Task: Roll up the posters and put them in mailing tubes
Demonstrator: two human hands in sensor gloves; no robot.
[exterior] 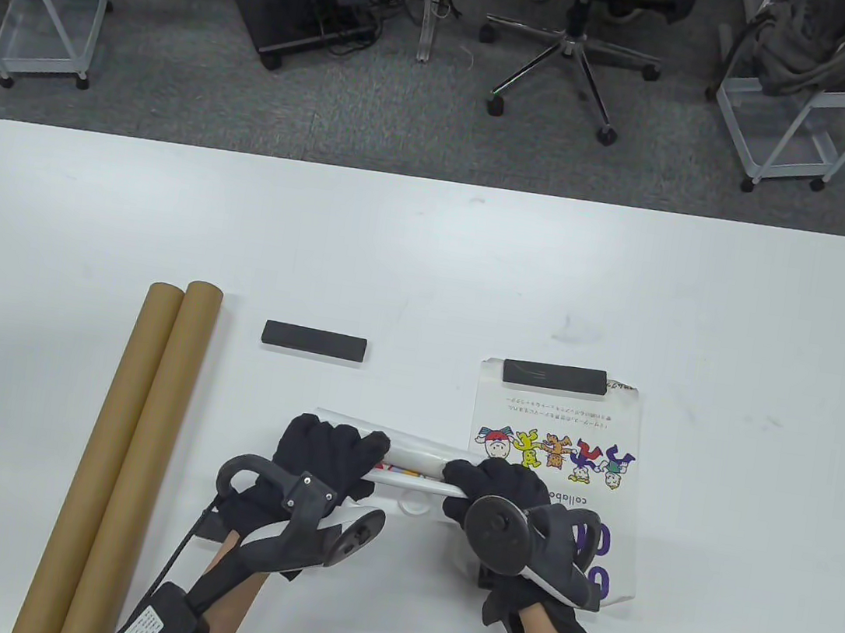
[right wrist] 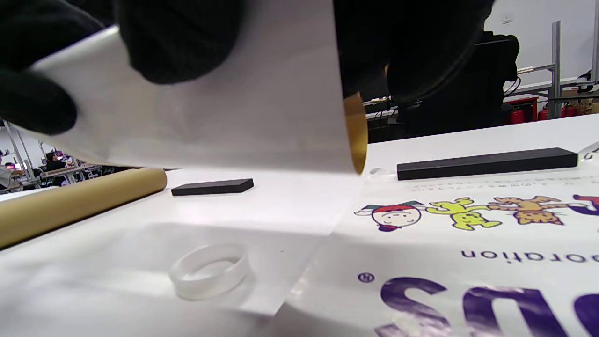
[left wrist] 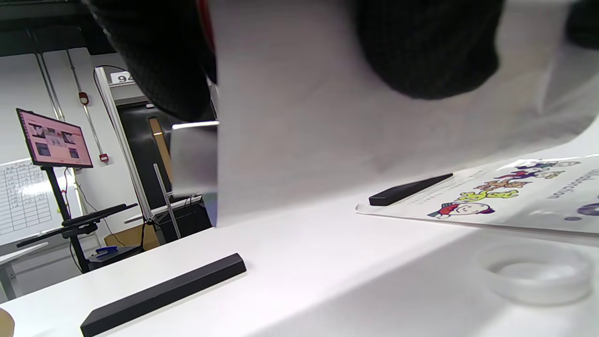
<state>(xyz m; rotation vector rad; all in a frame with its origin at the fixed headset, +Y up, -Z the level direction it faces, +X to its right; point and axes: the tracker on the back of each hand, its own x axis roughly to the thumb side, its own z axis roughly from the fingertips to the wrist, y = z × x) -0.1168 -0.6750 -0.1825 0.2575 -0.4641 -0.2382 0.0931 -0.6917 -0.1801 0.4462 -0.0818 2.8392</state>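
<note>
Both hands hold a rolled white poster [exterior: 412,460] a little above the table. My left hand [exterior: 329,452] grips its left end and my right hand [exterior: 496,488] grips its right end. The roll fills the top of the left wrist view [left wrist: 327,140] and the right wrist view [right wrist: 210,121]. A second poster [exterior: 555,461] with cartoon figures lies flat at the right, a black bar [exterior: 555,378] on its far edge. Two brown mailing tubes [exterior: 129,448] lie side by side at the left. A clear plastic ring [exterior: 414,502] lies on the table under the roll.
Another black bar [exterior: 314,341] lies alone on the table left of the flat poster. The table's far half is bare white surface [exterior: 431,255]. An office chair [exterior: 580,32] and wire carts stand on the floor beyond the table.
</note>
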